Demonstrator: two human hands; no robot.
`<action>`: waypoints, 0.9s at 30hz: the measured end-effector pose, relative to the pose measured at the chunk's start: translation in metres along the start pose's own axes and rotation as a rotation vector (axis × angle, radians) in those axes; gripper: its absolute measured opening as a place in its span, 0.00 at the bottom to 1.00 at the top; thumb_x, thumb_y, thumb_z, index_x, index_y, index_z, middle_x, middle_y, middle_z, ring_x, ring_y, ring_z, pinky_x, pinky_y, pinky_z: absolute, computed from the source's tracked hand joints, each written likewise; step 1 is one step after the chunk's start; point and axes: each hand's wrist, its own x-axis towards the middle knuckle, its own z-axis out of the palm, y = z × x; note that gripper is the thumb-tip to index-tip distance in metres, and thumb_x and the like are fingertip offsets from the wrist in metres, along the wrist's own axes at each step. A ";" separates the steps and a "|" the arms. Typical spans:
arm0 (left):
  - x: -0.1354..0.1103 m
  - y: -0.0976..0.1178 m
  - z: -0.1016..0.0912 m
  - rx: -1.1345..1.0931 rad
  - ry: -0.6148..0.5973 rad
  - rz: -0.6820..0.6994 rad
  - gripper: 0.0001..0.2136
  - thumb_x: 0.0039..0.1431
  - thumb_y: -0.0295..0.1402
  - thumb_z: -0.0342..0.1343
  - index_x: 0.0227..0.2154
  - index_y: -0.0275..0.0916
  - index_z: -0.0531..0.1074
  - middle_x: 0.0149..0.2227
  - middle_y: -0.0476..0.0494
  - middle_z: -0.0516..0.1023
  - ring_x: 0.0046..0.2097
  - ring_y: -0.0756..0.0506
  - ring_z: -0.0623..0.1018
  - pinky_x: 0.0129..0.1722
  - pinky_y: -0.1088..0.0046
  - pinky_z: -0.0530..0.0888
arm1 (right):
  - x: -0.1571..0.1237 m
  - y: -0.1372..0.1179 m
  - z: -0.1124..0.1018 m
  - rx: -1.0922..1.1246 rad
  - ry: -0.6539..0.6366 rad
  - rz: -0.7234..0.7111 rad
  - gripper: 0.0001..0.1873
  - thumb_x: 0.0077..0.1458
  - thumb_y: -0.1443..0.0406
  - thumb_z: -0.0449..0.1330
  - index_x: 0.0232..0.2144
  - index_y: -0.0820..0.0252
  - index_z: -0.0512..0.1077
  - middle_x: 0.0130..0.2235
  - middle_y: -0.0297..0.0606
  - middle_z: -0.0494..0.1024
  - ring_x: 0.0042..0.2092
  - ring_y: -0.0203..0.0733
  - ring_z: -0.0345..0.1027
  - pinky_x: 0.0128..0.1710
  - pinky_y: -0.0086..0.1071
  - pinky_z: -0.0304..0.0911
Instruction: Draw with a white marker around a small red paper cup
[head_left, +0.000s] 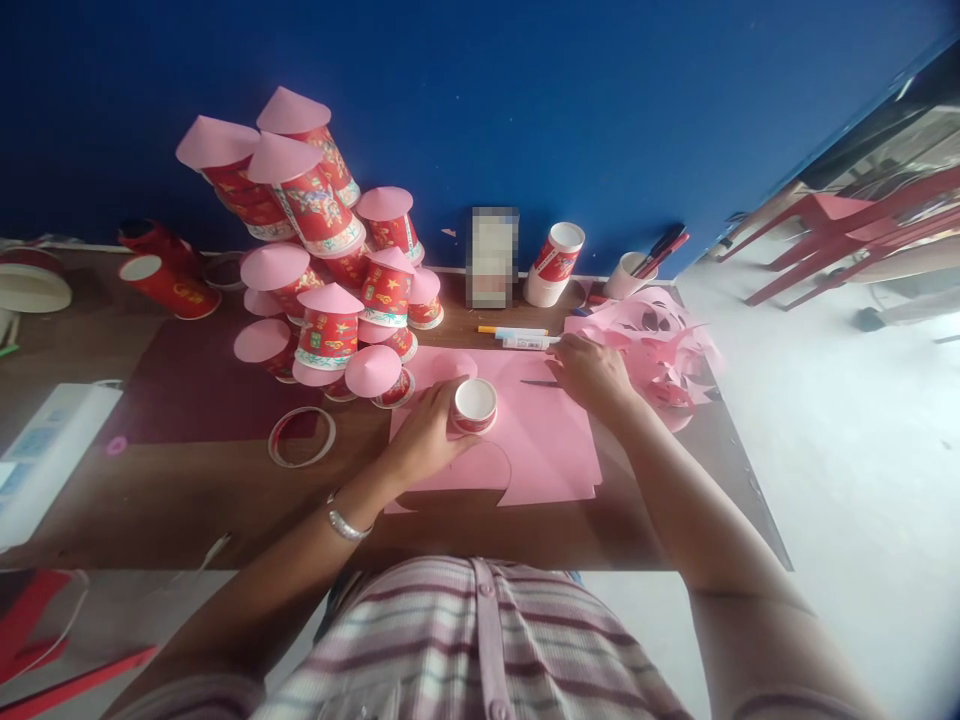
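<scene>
Head view: a brown bench (660,540) meets a blue wall (450,110) at its far side; its near edge runs just before a striped shirt (442,640), and its right edge slants above pale floor (840,450).
Left grip (420,440): closed on the side of a red paper cup (475,402), thumb along the near side.
Paper cup: white round end facing up, over the middle of a pink sheet (551,450), well inside the bench edges.
Pink sheet: flat, with an uneven near edge; bare wood shows between it and the bench's near edge.
Right grip (592,375): fingertips beside the end of a white tube (521,343); I cannot tell whether it is holding anything. A dark, thin tip (536,383) shows just left of it.
Right side: pink scraps (667,350) spread to the bench edge, tight against the right grip.
Left side: pink-topped cups (328,340) crowd the far-left room; a pale ring (296,463) lies nearer, apart from the left forearm.
</scene>
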 end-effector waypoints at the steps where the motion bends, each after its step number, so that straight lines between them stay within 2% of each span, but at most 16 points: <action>1: 0.002 0.000 0.002 -0.004 0.009 -0.009 0.32 0.60 0.41 0.71 0.63 0.41 0.67 0.60 0.33 0.80 0.61 0.33 0.81 0.60 0.51 0.79 | 0.005 -0.001 0.001 0.007 0.023 -0.013 0.14 0.70 0.65 0.56 0.50 0.59 0.80 0.52 0.48 0.82 0.52 0.53 0.74 0.39 0.36 0.61; 5: 0.004 0.001 0.011 0.003 0.080 -0.039 0.29 0.59 0.44 0.71 0.58 0.40 0.69 0.55 0.35 0.83 0.55 0.34 0.83 0.57 0.52 0.80 | 0.024 -0.004 0.004 0.017 0.085 -0.054 0.18 0.70 0.69 0.52 0.51 0.62 0.80 0.53 0.52 0.81 0.54 0.52 0.71 0.40 0.36 0.62; 9: 0.000 0.001 0.014 0.001 0.126 -0.003 0.25 0.60 0.43 0.70 0.55 0.40 0.71 0.53 0.36 0.83 0.53 0.36 0.83 0.54 0.56 0.81 | 0.038 -0.002 0.003 -0.002 0.090 -0.049 0.21 0.70 0.71 0.48 0.53 0.63 0.79 0.52 0.53 0.81 0.53 0.52 0.71 0.39 0.37 0.62; 13: -0.003 0.000 0.014 -0.015 0.150 -0.001 0.25 0.60 0.42 0.71 0.56 0.39 0.71 0.51 0.35 0.84 0.52 0.36 0.84 0.52 0.56 0.82 | 0.051 0.004 0.005 -0.058 0.021 -0.070 0.19 0.68 0.72 0.51 0.49 0.63 0.81 0.51 0.54 0.82 0.54 0.53 0.73 0.40 0.37 0.64; 17: -0.002 -0.002 0.013 -0.027 0.117 0.036 0.26 0.63 0.42 0.69 0.59 0.39 0.70 0.54 0.34 0.83 0.54 0.35 0.83 0.54 0.54 0.81 | 0.060 0.011 0.010 -0.075 -0.054 -0.087 0.15 0.62 0.73 0.57 0.44 0.63 0.83 0.49 0.53 0.84 0.52 0.55 0.77 0.40 0.38 0.66; 22: -0.002 -0.003 0.010 -0.023 0.065 0.034 0.28 0.61 0.40 0.70 0.61 0.38 0.70 0.56 0.33 0.83 0.57 0.34 0.83 0.58 0.52 0.80 | 0.058 0.012 0.010 -0.072 -0.064 -0.097 0.14 0.60 0.71 0.59 0.44 0.63 0.82 0.49 0.54 0.84 0.54 0.56 0.76 0.44 0.39 0.68; 27: -0.004 -0.004 0.010 -0.043 0.057 0.044 0.31 0.61 0.40 0.70 0.63 0.39 0.68 0.59 0.31 0.81 0.59 0.33 0.82 0.60 0.50 0.80 | 0.042 0.014 0.005 0.002 0.013 -0.045 0.15 0.62 0.66 0.57 0.48 0.61 0.80 0.49 0.50 0.85 0.50 0.52 0.76 0.44 0.37 0.67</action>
